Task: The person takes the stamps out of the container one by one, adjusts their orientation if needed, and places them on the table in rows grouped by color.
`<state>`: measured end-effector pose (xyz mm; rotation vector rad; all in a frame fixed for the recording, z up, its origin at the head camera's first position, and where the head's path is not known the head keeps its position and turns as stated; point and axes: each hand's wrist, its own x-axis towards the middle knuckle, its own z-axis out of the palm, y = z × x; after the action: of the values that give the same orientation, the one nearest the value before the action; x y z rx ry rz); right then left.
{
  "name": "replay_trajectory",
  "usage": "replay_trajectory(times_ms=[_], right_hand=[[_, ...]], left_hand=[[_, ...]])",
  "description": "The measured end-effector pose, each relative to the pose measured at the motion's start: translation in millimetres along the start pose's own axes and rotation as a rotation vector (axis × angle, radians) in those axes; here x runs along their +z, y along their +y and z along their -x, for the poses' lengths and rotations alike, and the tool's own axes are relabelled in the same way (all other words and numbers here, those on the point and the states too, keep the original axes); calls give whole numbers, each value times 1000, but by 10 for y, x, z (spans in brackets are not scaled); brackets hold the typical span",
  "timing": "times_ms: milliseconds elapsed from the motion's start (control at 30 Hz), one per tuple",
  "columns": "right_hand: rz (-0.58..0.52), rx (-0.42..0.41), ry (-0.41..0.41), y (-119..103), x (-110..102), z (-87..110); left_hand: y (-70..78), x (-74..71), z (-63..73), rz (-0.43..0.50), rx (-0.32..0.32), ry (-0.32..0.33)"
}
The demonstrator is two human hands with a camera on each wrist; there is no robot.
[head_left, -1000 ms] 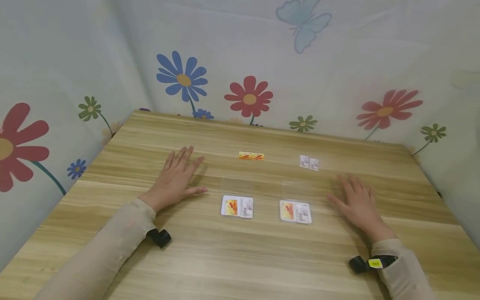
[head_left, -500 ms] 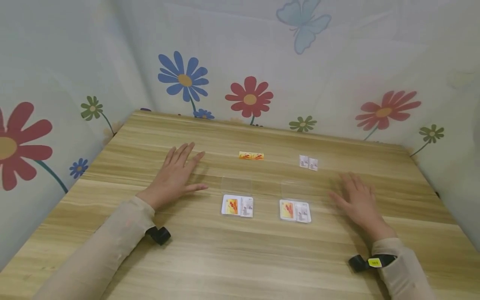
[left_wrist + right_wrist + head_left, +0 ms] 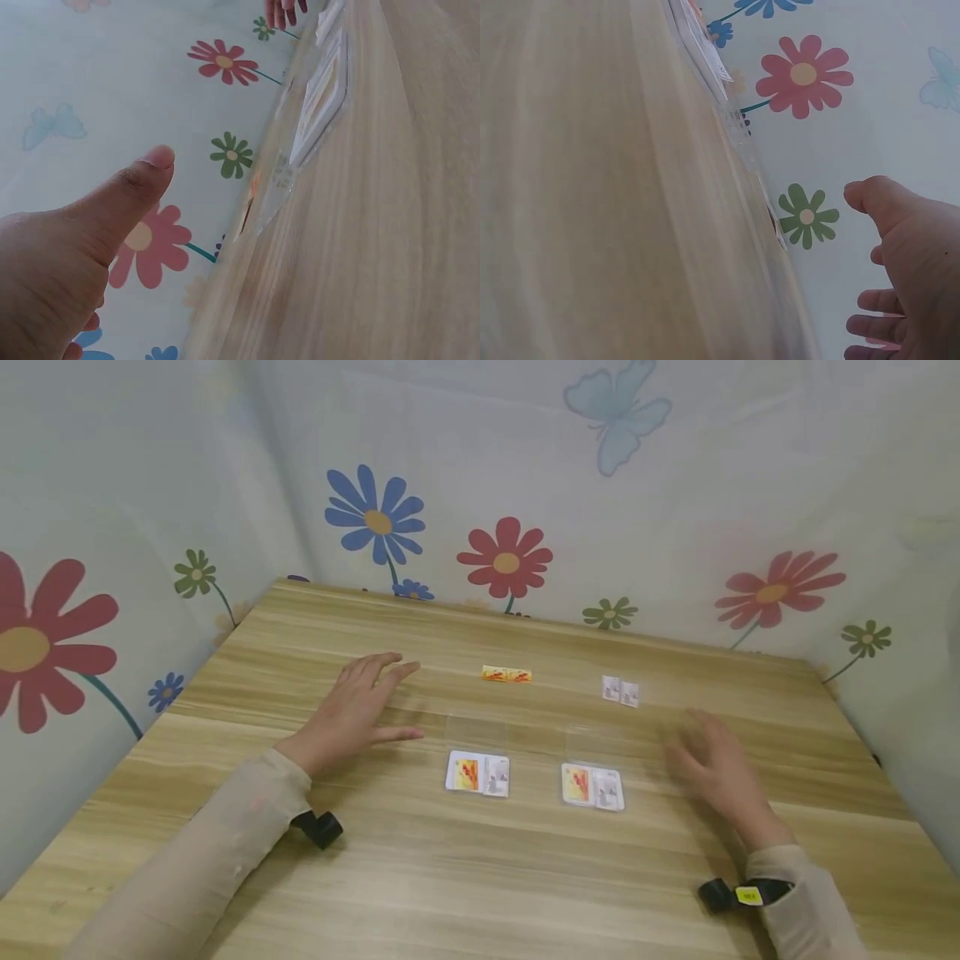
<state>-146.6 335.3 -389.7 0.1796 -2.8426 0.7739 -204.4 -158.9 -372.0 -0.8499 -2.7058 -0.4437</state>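
My left hand [image 3: 348,714] hovers over the table left of the cases, thumb spread and fingers loosely bent, holding nothing. On the far right my right hand [image 3: 716,768], blurred, has its fingers partly curled with nothing between them. Between the hands lie two flat clear plastic cases, the left case [image 3: 452,777] and the right case [image 3: 565,791], lids folded back. Each contains a yellow-red picture and a grey-white one. Behind them lie a pair of yellow-red stamp-like cards [image 3: 507,675] and a pair of whitish stamp-like cards [image 3: 621,691]. The left hand's thumb [image 3: 135,187] stands apart from the cases.
The wood-grain table [image 3: 450,877] meets a pale cloth backdrop [image 3: 675,510] printed with flowers and a butterfly along its back and sides. A black camera strap [image 3: 768,892] sits on the right wrist, another black camera [image 3: 322,829] on the left.
Both hands have risen from lying flat, their fingers bending more. The right hand's fingers have drawn in. The cards and cases have stayed in place; the view has shifted slightly.
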Motion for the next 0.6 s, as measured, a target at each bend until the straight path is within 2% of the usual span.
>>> replay_trajectory(times_ms=[233, 433, 600], right_hand=[[-46, 55, 9, -111, -59, 9], [-117, 31, 53, -158, -45, -18], [-136, 28, 96, -220, -48, -32]], left_hand=[[68, -46, -43, 39, 37, 52], [128, -109, -56, 83, 35, 49], [157, -112, -67, 107, 66, 53]])
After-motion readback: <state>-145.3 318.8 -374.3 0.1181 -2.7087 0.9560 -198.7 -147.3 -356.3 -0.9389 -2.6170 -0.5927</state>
